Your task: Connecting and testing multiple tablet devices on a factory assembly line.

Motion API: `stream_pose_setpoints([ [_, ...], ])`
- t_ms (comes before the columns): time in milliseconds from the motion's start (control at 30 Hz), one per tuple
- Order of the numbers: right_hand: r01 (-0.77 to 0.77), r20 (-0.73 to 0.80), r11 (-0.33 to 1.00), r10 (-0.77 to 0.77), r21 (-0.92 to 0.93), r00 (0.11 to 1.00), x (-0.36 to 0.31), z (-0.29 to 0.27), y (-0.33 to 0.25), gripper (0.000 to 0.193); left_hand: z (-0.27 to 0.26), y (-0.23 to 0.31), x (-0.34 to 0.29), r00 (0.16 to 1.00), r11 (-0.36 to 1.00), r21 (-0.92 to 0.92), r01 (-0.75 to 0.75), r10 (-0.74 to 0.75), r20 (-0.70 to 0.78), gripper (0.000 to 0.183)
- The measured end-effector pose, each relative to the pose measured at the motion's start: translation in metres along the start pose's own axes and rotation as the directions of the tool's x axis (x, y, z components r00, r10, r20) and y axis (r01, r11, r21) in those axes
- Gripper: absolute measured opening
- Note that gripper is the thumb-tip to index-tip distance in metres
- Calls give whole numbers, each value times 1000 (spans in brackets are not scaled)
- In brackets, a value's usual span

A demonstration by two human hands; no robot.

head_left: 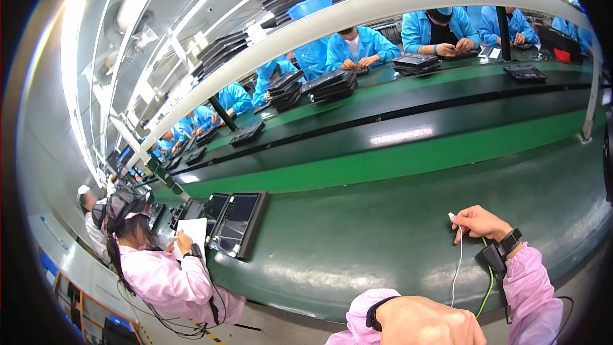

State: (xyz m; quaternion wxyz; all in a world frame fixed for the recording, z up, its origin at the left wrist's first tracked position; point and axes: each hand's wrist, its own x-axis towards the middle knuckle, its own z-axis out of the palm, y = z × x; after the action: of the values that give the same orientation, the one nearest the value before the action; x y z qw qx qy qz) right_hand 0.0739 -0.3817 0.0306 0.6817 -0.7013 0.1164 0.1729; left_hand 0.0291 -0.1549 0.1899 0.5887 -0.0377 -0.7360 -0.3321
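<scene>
My right hand (482,223) is over the green worktop, thumb and fingers pinched on the white plug end of a thin white cable (457,265). From there the cable hangs down toward the lower edge. At that wrist are a dark watch (510,241) and a black block (491,258), with a green-yellow wire (489,291) running down beside it. My left hand (429,322) is low in the picture, showing its back, with a dark band at the wrist. Its fingers are hidden, so whether it grips the cable cannot be made out.
A green worktop (345,236) spreads before me, with a conveyor line (408,131) behind it. Left, a person in pink (163,268) holds white paper (191,233) beside a tray of dark panels (239,220). Across the line, several people in blue work near stacked black trays (415,62).
</scene>
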Motion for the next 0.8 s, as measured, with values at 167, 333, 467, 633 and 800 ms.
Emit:
stream_pose_setpoints([
  [167, 4, 5, 1000, -4, -1, 1000, 1, 0, 0, 29, 1, -2, -2, 1000, 1000, -20, 22, -22, 5, 52],
  [333, -8, -12, 1000, 8, -14, 1000, 1, 0, 1, 29, 2, -4, -2, 999, 998, -49, 40, -40, 4, 51],
  [467, 1, -9, 1000, -1, -7, 1000, 0, 1, 0, 29, 2, -5, -2, 999, 998, -47, 38, -38, 9, 50],
  [633, -21, -7, 1000, 21, 8, 1000, 0, 0, 0, 29, 2, -4, -2, 998, 997, -51, 60, -59, 13, 50],
  [800, 8, 12, 1000, -8, 10, 1000, 0, 0, -1, 29, 2, -3, -3, 997, 996, -60, 71, -70, 19, 50],
])
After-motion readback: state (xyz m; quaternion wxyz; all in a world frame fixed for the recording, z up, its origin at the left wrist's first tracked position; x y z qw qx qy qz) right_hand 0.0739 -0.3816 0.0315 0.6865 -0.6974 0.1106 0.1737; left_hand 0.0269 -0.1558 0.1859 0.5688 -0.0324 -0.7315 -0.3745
